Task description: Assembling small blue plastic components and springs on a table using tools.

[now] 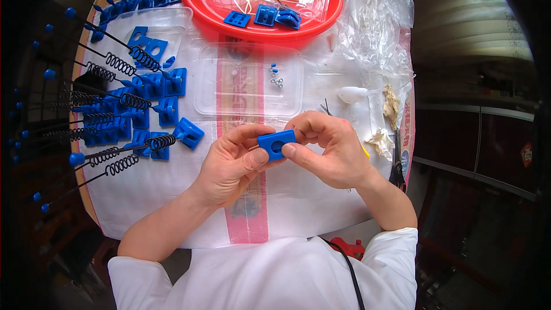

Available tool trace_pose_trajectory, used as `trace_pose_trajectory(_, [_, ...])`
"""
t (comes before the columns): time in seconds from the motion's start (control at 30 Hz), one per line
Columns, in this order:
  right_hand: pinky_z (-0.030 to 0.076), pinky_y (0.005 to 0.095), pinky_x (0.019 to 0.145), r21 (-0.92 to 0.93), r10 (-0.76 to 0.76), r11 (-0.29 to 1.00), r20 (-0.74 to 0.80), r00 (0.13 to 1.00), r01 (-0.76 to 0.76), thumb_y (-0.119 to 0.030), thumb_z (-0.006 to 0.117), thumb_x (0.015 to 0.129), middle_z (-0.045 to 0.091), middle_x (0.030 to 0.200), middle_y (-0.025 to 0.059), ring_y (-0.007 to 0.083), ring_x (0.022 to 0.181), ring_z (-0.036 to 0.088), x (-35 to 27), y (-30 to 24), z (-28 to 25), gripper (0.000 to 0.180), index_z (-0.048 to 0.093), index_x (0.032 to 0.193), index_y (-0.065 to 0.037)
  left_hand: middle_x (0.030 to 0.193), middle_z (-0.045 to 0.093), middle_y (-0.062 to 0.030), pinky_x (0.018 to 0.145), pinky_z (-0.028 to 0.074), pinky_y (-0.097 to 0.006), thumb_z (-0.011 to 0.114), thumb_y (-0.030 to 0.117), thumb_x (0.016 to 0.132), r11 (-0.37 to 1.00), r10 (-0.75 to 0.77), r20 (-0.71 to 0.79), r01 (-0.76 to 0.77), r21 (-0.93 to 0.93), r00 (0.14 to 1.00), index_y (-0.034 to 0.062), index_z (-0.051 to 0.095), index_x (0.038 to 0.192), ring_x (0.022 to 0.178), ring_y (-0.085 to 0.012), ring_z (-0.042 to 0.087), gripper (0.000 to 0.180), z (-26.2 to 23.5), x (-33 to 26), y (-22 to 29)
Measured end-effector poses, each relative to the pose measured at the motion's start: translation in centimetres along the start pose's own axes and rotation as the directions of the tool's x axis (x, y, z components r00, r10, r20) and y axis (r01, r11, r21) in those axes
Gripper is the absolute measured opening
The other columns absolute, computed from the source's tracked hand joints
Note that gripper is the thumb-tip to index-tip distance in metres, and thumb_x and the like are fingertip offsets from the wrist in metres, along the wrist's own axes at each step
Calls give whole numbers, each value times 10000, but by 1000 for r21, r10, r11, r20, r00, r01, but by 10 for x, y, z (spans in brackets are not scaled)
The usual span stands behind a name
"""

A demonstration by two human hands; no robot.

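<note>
A blue rectangular plastic part (pixel 267 140) with a round hole is held up in front of me over the table. My left hand (pixel 232 166) pinches its left side between thumb and fingers. From the other side my right hand (pixel 333 149) grips it, with the thumb pressed near the hole. A dark thin-pointed tool (pixel 326 105) shows partly behind the right hand; the hand hides the rest. Left of my hands sits a blue base piece (pixel 188 133), at the edge of a group of blue bases fitted with black springs (pixel 162 142) and rods.
Rods with blue ball tips (pixel 76 159) jut past the table's left edge. Beyond my hands lies a clear plastic tray (pixel 198 89) with small metal nuts (pixel 277 82). A red basin (pixel 261 35) holds more blue parts. Crumpled plastic (pixel 373 17) and black scissors (pixel 396 166) lie right.
</note>
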State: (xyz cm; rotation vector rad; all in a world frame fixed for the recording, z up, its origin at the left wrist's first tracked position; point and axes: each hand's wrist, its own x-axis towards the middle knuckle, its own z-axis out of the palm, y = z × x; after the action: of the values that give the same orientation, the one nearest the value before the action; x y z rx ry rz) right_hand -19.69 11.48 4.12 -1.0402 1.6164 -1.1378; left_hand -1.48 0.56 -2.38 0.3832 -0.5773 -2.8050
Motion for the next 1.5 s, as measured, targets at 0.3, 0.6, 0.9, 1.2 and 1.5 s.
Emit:
trace_pose_trajectory(0.3, [568,294,790,36,8,999,29,1000,-9,-96,714,878,699,857,81,122,816,677,0,3,-2,169,649,960,37,1196,679,-93,1048,527,-431,665,46,940,1000,-9,1,9,5,1000,111,614,1269,1139,-208,653,339,0,0,0])
trace_pose_trajectory(0.6, [515,271,784,255,226,934,122,966,-251,-16,691,900,637,995,48,94,892,600,0,4,-3,102,630,978,5,1190,683,-99,1015,550,-423,668,48,939,1000,9,-6,-9,10,1000,97,629,1254,1141,-219,654,322,3,0,-1])
trace_pose_trajectory(0.9, [573,303,755,377,309,855,177,934,-355,-227,633,995,674,930,73,141,845,667,-1,1,-7,263,639,1014,35,1180,668,-145,988,570,-405,663,81,951,997,5,-108,3,79,994,13,594,1287,1072,-237,681,349,10,-1,5])
trace_pose_trajectory(1.2, [597,317,701,389,271,871,128,954,-300,-286,556,1032,688,880,113,177,777,699,-8,9,-3,322,629,982,23,1186,667,-126,910,605,-344,634,148,982,990,5,-133,15,143,991,15,593,1295,1035,-225,694,343,11,-4,1])
trace_pose_trajectory(1.5, [570,276,663,290,229,927,68,971,-239,-198,607,1002,679,823,84,130,721,675,-14,7,5,234,629,932,25,1141,679,-159,872,606,-347,589,211,1013,990,-64,-116,78,118,991,-45,581,1277,1000,-256,702,368,19,-7,11])
